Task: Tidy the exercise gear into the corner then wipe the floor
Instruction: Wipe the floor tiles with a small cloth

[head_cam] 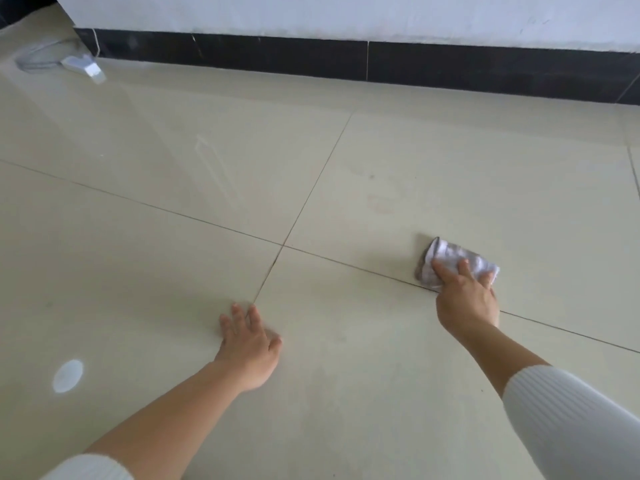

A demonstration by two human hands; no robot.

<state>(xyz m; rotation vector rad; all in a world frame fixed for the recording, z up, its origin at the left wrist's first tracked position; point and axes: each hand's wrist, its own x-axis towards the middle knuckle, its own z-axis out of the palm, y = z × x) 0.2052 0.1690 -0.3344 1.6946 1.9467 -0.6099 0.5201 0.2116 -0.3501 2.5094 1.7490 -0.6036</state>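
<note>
A crumpled white and grey cloth (450, 256) lies on the glossy cream tiled floor (173, 209) at the right, across a grout line. My right hand (465, 299) presses down on the cloth's near part with straight fingers. My left hand (249, 344) rests flat on the floor near the crossing of the grout lines, fingers spread, holding nothing. Both forearms wear pushed-up white ribbed sleeves. No exercise gear shows in view.
A white wall with a black skirting band (311, 60) runs along the back. A white power strip (83, 65) with a coiled cable (34, 58) lies on the floor at the far left. A round light reflection (67, 375) marks the near-left tile.
</note>
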